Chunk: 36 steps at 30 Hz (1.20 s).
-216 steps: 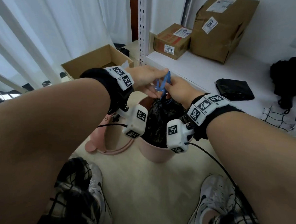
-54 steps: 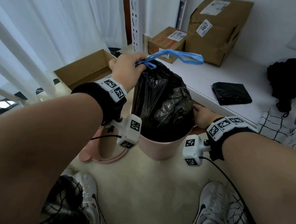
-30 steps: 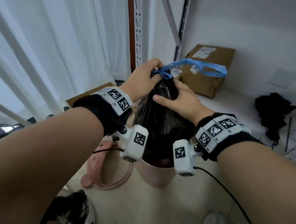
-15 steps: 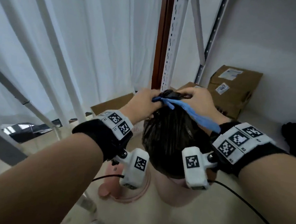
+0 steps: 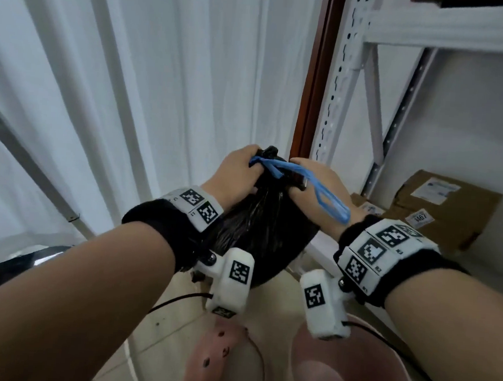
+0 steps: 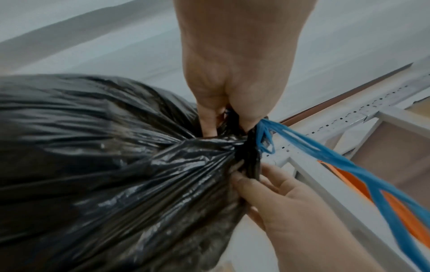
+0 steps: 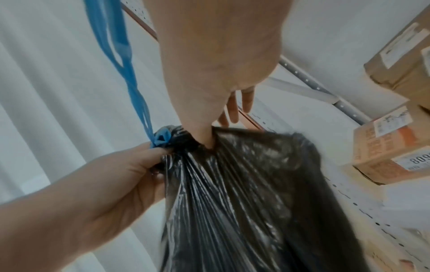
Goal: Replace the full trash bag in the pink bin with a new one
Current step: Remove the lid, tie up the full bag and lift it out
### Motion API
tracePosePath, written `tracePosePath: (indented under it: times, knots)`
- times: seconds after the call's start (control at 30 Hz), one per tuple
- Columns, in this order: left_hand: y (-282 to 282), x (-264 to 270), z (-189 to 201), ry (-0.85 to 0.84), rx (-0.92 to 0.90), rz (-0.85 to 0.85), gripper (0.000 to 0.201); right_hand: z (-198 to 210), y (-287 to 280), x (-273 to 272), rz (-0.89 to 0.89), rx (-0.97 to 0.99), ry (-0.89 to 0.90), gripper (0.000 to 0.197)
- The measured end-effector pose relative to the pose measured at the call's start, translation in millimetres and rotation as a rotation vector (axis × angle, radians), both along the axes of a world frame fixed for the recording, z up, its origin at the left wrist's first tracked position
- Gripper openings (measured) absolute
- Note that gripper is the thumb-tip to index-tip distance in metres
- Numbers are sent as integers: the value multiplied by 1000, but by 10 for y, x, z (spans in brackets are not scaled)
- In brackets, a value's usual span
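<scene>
Lifted clear of the pink bin [image 5: 350, 372] now, the full trash bag [image 5: 259, 235] is gripped at its neck by left hand [image 5: 236, 171] and right hand [image 5: 313, 188], so setting it aside looks next.

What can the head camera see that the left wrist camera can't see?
Only the head view shows the pink bin down on the floor, the pink lid beside it, and the cardboard boxes on the shelf. Only the left wrist view shows the left hand's fingers pinching the bag's gathered neck from close up. Both show the black trash bag, its blue drawstring, the left hand and the right hand gripping the bag's top.
</scene>
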State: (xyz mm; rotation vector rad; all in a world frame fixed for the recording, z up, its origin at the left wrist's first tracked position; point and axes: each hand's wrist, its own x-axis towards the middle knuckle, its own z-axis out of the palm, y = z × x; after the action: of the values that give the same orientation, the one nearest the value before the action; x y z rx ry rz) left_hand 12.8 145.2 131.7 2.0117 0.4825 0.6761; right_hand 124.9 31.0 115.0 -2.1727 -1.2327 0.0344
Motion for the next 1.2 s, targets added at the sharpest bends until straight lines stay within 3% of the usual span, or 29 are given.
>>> tracePosePath:
  times: [0.07, 0.17, 0.33, 0.47, 0.57, 0.6, 0.67, 0.77, 0.83, 0.9, 1.03, 1.2]
  knots:
    - [222, 78, -43, 11, 27, 52, 12, -78, 174, 94, 17, -68, 105, 50]
    - [629, 175, -265, 70, 113, 231, 14, -277, 311, 140, 14, -73, 68, 48]
    - [1248, 345, -636, 54, 125, 476, 22, -830, 569, 364, -91, -148, 158, 62]
    - [1500, 594, -934, 113, 166, 429, 33, -1310, 874, 588, -119, -163, 206, 52]
    - [1590, 708, -1353, 118, 163, 390, 29, -1696, 1113, 684, -127, -291, 223, 25]
    - [1613, 727, -1525, 129, 164, 388, 25, -1817, 1191, 696, -117, -351, 217, 24]
    - [1634, 765, -1884, 163, 142, 372, 23, -2030, 1313, 702, -72, -426, 220, 39]
    - [1594, 829, -2316, 220, 117, 276, 29, -2241, 1412, 671, 2, -476, 225, 30]
    - [1543, 875, -2494, 252, 130, 234, 29, -2349, 1443, 661, 23, -430, 293, 34]
    - [1484, 916, -2584, 238, 131, 213, 29, -2416, 1440, 648, 19, -373, 294, 43]
    - [1440, 963, -2625, 174, 128, 212, 27, -2448, 1419, 597, 42, -356, 319, 43]
    - [1374, 1012, -2412, 66, 77, 267, 25, -2407, 1393, 601, -4, -319, 257, 50]
